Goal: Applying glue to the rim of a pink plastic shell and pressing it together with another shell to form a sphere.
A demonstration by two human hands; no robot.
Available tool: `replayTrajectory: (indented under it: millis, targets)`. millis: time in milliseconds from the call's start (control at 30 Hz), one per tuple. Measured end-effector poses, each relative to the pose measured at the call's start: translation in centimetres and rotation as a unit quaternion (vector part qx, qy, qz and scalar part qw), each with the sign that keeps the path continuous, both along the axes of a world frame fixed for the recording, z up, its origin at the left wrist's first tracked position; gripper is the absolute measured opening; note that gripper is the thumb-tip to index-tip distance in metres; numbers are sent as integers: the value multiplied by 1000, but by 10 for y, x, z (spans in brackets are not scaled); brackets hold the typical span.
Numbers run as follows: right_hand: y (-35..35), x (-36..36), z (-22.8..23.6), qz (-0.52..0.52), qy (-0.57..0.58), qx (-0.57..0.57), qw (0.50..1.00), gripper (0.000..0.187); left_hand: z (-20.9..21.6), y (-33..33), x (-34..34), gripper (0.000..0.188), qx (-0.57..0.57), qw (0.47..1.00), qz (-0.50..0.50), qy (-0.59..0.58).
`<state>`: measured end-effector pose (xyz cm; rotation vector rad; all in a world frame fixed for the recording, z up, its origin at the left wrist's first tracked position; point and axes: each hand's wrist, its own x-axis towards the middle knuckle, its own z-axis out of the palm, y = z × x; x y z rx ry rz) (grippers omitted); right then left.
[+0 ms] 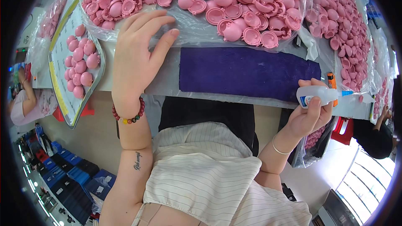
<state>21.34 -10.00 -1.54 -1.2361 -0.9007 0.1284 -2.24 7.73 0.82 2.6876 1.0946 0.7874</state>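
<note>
My right hand [312, 117] is closed around a small white squeeze bottle [310, 93], which lies on its side in the grip with its blue nozzle pointing right. The bottle is over the right end of a dark purple cloth [234, 73] on the table. My left hand [142, 46] is empty, with fingers stretched out and thumb apart. Its fingertips reach to the edge of a clear plastic sheet, beside a large heap of pink hinged half-sphere shells [230, 29]. Whether the fingers touch the sheet I cannot tell.
Left of my left hand, a tray [55, 79] with a yellow strip holds several closed pink balls [78, 54]. More pink shells [343, 37] lie in plastic at the right. An orange object [332, 81] lies behind the bottle. Other people sit at both sides.
</note>
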Motion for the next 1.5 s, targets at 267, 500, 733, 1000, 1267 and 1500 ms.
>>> replayTrajectory:
  millis: [267, 500, 733, 1000, 1267, 1500]
  targets:
    - [1, -5, 2, -2, -16, -22, 1000, 30, -9, 0, 13, 34, 75, 995, 46, 52]
    - [-3, -5, 1, 0, -13, -14, 1000, 35, 14, -21, 9, 27, -7, 992, -31, -122]
    - [-4, -66, 29, 329, 327, -59, 884, 42, 10, -79, 29, 20, -300, 859, -274, -310]
    - [-10, -75, 15, 335, 265, 5, 904, 36, -22, -102, 40, 35, -468, 699, -304, -448]
    - [-17, -77, 20, 303, 272, -42, 912, 39, -17, -111, 35, 42, -560, 660, -236, -442]
    - [-11, -66, 34, 57, 273, 35, 960, 55, -11, -109, 34, 44, -656, 483, -281, -507]
